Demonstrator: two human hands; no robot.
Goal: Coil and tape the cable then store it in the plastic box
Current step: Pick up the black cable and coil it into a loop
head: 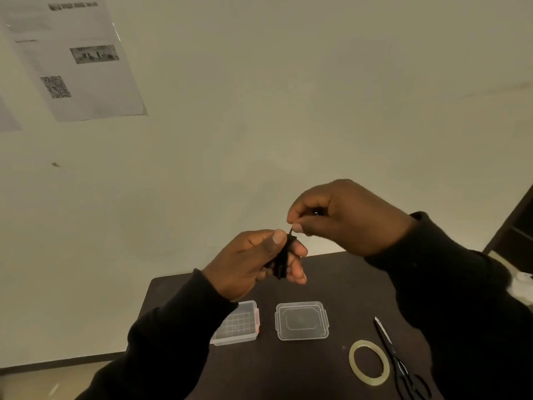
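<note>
My left hand point(253, 262) grips a small black coiled cable point(284, 259), held up above the dark table point(331, 284). My right hand point(343, 215) pinches the cable's loose end just above the coil, with something dark tucked in its fingers. Below on the table stands the clear plastic box point(240, 324), open, partly hidden by my left sleeve. Its clear lid point(301, 321) lies flat to the right of it. A roll of clear tape point(369, 362) lies near the table's front right.
Black scissors point(399, 368) lie right of the tape roll, partly under my right sleeve. A pale wall rises behind the table with a printed sheet point(75, 56) taped at the upper left. A dark door or cabinet point(516, 226) is at the far right.
</note>
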